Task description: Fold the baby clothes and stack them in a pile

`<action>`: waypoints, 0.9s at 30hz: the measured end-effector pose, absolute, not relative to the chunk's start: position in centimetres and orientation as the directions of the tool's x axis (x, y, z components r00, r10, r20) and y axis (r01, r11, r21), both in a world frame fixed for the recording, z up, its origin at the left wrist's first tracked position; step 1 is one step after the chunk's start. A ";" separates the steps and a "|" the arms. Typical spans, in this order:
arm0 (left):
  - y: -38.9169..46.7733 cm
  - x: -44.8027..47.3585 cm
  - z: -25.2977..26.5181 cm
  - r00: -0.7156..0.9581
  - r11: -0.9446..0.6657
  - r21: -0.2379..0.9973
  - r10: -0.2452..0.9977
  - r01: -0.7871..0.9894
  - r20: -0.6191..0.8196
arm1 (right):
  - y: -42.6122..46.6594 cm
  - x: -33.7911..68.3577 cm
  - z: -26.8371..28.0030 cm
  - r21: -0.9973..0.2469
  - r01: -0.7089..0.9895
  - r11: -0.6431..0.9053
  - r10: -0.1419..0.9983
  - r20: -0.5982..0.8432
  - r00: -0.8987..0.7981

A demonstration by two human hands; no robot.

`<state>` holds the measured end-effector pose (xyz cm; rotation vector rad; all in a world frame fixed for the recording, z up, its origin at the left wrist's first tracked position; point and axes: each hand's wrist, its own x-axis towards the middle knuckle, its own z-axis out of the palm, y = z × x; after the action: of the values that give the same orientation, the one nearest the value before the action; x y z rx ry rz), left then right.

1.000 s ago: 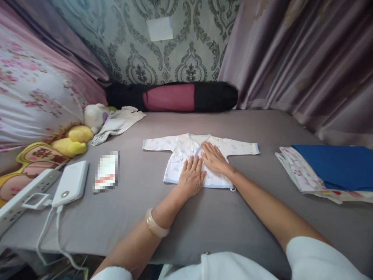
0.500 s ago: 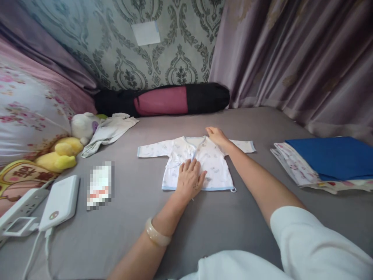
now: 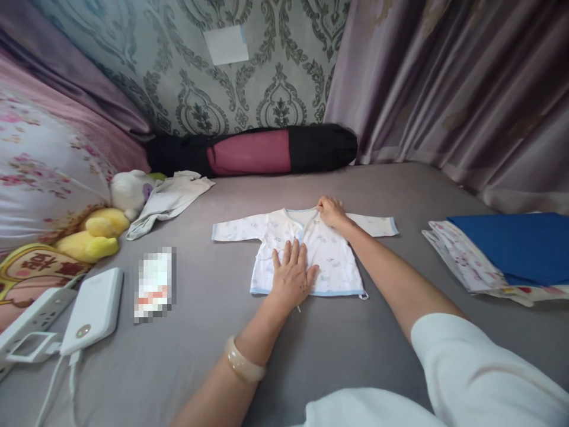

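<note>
Your left hand (image 3: pixel 292 277) lies flat on the baby shirt (image 3: pixel 334 264), fingers spread; your right hand (image 3: pixel 331 212) pinches beside its neckline (image 3: pixel 306 224); anchor lightly, tug gently

Dark Chinese characters (image 3: pixel 38 261) on the yellow cushion (image 3: pixel 41 276), too tilted and small to read surely

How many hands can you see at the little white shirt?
2. The left hand lies spread on the front of the shirt; the right hand, fingers curled, is at the shoulder beside the neckline. No other hand shows.
</note>
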<state>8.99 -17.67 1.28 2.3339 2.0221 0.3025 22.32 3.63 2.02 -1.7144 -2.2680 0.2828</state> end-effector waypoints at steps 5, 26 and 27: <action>-17.7 9.1 1.5 0.140 -0.161 0.161 0.981 0.974 0.136 | 3.1 22.0 1.9 -0.263 0.935 0.238 0.970 0.120 -0.213; -17.4 8.4 1.4 -0.048 0.024 0.201 0.993 0.979 0.112 | 0.8 11.5 2.6 -0.208 0.853 0.479 0.875 0.191 -0.444; -17.4 8.4 1.5 -0.049 0.026 0.201 0.993 0.979 0.111 | 0.8 11.4 2.5 -0.215 0.855 0.473 0.878 0.191 -0.438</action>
<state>8.41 -17.37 1.47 2.1241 2.2057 0.3445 11.45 0.79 2.47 -1.4789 -2.4483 0.1236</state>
